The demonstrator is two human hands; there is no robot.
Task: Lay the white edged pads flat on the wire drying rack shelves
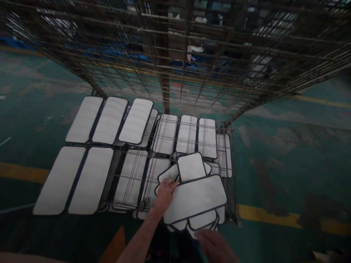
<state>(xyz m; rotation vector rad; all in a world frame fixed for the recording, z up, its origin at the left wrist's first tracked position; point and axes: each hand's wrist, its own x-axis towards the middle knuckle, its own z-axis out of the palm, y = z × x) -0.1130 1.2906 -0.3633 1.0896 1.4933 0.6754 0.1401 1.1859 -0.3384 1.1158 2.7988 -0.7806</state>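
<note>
At the left end of a white rectangular panel (199,197) with rounded corners and a dark edge, my left hand (166,191) grips its upper edge. This panel lies slanted across a loose heap of similar panels, one of them a tilted panel (192,168) just behind it. My right hand (212,243) is close to the heap's near edge, beside a lower panel (203,220). Motion blur and dim light hide its fingers, so I cannot tell whether it touches anything.
Neat stacks of panels (83,118) stand in two rows to the left and behind. A wire mesh cage (164,73) rises around the right-hand stacks. The green floor (274,146) carries a yellow line (268,215). Something orange (113,244) shows at the bottom.
</note>
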